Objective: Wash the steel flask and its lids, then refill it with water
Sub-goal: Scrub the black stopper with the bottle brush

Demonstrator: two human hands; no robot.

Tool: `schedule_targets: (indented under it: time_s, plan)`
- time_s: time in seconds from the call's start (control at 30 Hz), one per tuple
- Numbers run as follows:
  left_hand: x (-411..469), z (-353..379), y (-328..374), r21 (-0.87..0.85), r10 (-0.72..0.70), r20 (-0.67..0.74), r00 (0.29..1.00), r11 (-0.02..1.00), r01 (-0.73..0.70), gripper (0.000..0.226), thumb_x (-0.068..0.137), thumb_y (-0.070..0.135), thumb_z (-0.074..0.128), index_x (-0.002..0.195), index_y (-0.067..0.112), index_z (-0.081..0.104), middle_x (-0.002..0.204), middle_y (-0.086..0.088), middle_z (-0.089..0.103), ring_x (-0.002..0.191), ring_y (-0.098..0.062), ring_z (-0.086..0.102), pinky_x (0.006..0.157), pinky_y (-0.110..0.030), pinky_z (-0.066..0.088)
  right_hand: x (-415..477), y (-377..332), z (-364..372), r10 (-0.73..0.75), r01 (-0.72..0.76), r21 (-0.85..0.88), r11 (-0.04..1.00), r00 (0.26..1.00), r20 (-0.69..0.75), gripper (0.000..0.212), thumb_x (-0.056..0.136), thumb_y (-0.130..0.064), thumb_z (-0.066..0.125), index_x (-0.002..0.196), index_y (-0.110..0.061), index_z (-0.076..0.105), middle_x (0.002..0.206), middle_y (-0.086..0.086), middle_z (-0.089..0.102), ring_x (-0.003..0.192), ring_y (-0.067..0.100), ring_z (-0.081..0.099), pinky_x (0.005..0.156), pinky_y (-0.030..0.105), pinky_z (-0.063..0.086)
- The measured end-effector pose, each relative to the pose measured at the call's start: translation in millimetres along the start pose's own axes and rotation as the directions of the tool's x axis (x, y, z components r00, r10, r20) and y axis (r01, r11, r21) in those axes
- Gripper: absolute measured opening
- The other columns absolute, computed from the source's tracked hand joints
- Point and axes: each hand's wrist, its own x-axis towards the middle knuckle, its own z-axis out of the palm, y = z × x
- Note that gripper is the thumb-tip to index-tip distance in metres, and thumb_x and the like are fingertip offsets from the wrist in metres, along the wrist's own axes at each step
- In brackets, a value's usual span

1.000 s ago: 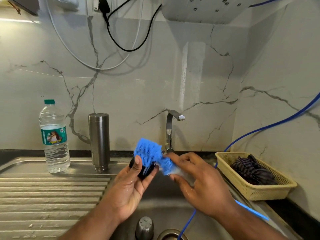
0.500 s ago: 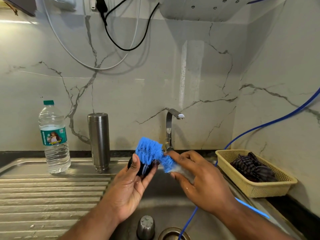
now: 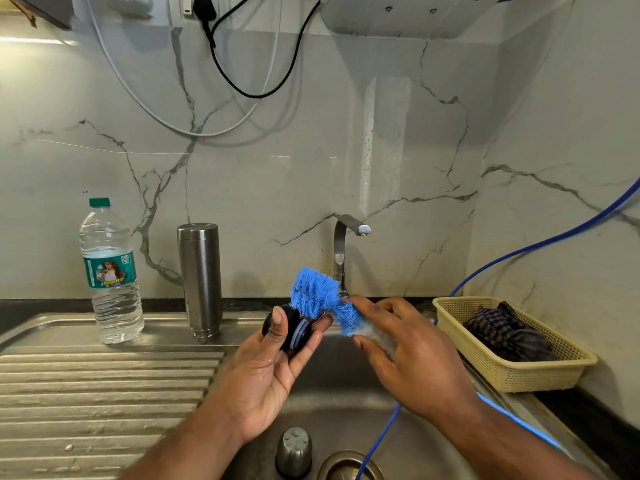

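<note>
while the left hand [image 3: 266, 367] pinches the black inner lid [image 3: 289, 327] over the sink [image 3: 346, 386] and the right hand [image 3: 412, 351] closes on the blue brush [image 3: 317, 296], work bristles around the lid's grooves, steel flask [image 3: 200, 278] standing far left on the counter [image 3: 104, 386].

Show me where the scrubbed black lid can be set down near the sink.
Free: the ribbed drainboard in front of the water bottle and steel flask. Crowded: the sink basin, with a steel cap, blue hose and both hands; the yellow basket holds cloth.
</note>
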Motion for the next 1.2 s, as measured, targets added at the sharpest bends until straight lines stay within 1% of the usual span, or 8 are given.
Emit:
schedule_targets:
  time_s: [0.33, 0.5, 0.63, 0.73, 0.8, 0.87, 1.07, 1.2]
  plan:
    - [1.3, -5.0, -3.8, 0.185, 0.033, -0.109, 0.994, 0.983, -0.012, 0.115, 0.033, 0.059, 0.096, 0.128, 0.003, 0.063, 0.124, -0.019, 0.071, 0.112, -0.029, 0.072, 0.080, -0.031, 0.062, -2.6, -15.0, -3.5, -0.106, 0.106, 0.005, 0.994, 0.992, 0.072, 0.066, 0.094, -0.048, 0.064, 0.150, -0.055, 0.031, 0.121, -0.017, 0.054, 0.086, 0.000, 0.053, 0.066, 0.004, 0.029]
    - [6.4, -7.4, -3.7, 0.233, 0.086, -0.190, 0.978, 0.972, -0.040, 0.110, 0.035, 0.064, 0.096, 0.125, 0.008, 0.066, 0.096, -0.006, 0.068, 0.074, -0.015, 0.062, 0.057, -0.026, 0.055, -1.3, -12.9, -2.3, -0.060, 0.062, -0.027, 0.998, 0.996, 0.063, 0.070, 0.095, -0.048, 0.062, 0.151, -0.056, 0.022, 0.122, -0.016, 0.053, 0.085, 0.003, 0.056, 0.065, 0.008, 0.038]
    - [6.9, -6.4, -0.6, 0.182, 0.010, -0.170, 0.985, 0.983, 0.021, 0.091, 0.063, 0.074, 0.079, 0.127, 0.012, 0.071, 0.107, -0.010, 0.069, 0.087, -0.020, 0.060, 0.072, -0.030, 0.057, -0.6, -10.2, -1.1, -0.064, 0.067, -0.041, 0.997, 0.994, 0.087, 0.065, 0.096, -0.051, 0.058, 0.151, -0.056, 0.024, 0.123, -0.016, 0.051, 0.083, 0.004, 0.057, 0.063, 0.010, 0.039]
    - [2.8, -7.3, 2.8, 0.112, -0.118, -0.124, 0.985, 0.985, 0.132, 0.057, 0.094, 0.049, 0.059, 0.130, 0.006, 0.069, 0.118, -0.021, 0.067, 0.096, -0.027, 0.060, 0.084, -0.036, 0.053, 0.0, -1.2, 2.3, -0.004, 0.008, -0.049, 0.999, 0.997, 0.083, 0.063, 0.099, -0.052, 0.055, 0.152, -0.057, 0.023, 0.123, -0.017, 0.049, 0.088, 0.005, 0.055, 0.065, 0.014, 0.040]
    - [0.6, -5.7, 5.1, 0.098, -0.140, -0.093, 0.986, 0.984, 0.149, 0.045, 0.099, 0.031, 0.054, 0.133, 0.004, 0.065, 0.132, -0.025, 0.064, 0.102, -0.030, 0.063, 0.084, -0.036, 0.059, 0.0, 0.4, 3.2, -0.006, 0.009, -0.037, 0.999, 0.997, 0.083, 0.063, 0.098, -0.051, 0.057, 0.152, -0.055, 0.026, 0.121, -0.018, 0.049, 0.088, 0.004, 0.055, 0.064, 0.010, 0.036]
    - [1.2, -6.0, 5.3, 0.117, -0.122, -0.074, 0.990, 0.985, 0.130, 0.042, 0.102, 0.030, 0.051, 0.133, 0.003, 0.064, 0.135, -0.024, 0.064, 0.102, -0.029, 0.066, 0.083, -0.033, 0.062, 0.3, 1.3, 3.0, 0.009, -0.008, -0.015, 1.000, 0.998, 0.057, 0.064, 0.097, -0.049, 0.060, 0.152, -0.055, 0.029, 0.116, -0.019, 0.050, 0.085, 0.005, 0.056, 0.061, 0.009, 0.036]
    - [3.8, -6.0, -1.7, 0.264, -0.056, -0.130, 0.990, 0.960, 0.089, 0.048, 0.084, 0.036, 0.067, 0.120, 0.004, 0.068, 0.102, -0.012, 0.072, 0.078, -0.019, 0.068, 0.065, -0.027, 0.061, 0.1, 1.3, 1.7, -0.040, 0.037, 0.063, 0.997, 0.998, 0.045, 0.070, 0.096, -0.047, 0.064, 0.153, -0.056, 0.024, 0.116, -0.021, 0.050, 0.088, 0.005, 0.056, 0.064, 0.013, 0.046]
    - [4.0, -8.4, -1.1, 0.380, -0.040, -0.119, 0.992, 0.921, 0.082, 0.066, 0.070, 0.057, 0.084, 0.119, 0.015, 0.074, 0.109, -0.006, 0.072, 0.063, -0.011, 0.055, 0.052, -0.024, 0.049, -0.6, 0.3, 1.0, -0.017, 0.015, 0.045, 0.999, 0.999, 0.044, 0.067, 0.096, -0.047, 0.063, 0.152, -0.057, 0.026, 0.116, -0.019, 0.050, 0.088, 0.006, 0.056, 0.065, 0.013, 0.043]
